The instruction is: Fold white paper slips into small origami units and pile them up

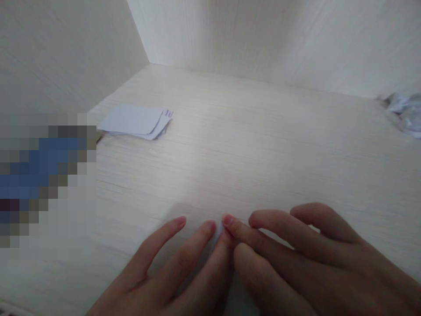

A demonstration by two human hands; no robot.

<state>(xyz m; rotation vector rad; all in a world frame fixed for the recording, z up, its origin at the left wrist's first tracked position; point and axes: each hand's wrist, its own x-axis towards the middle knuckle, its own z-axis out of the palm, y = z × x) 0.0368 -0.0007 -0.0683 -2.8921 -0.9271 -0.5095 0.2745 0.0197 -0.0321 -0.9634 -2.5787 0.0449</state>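
Touches a small, mostly hidden white paper sliver, lower centre of frame, with the loosely spread bare left hand and the bent-fingered bare right hand; cannot tell of pinching by either. Has beneath both a pale wood-grain tabletop, with loosely stacked white paper sheets at upper left and a crumpled, translucent whitish bundle at the upper right edge.

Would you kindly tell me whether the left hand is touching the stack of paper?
Apart. The head view shows a stretch of tabletop between the left hand and the stack of paper.
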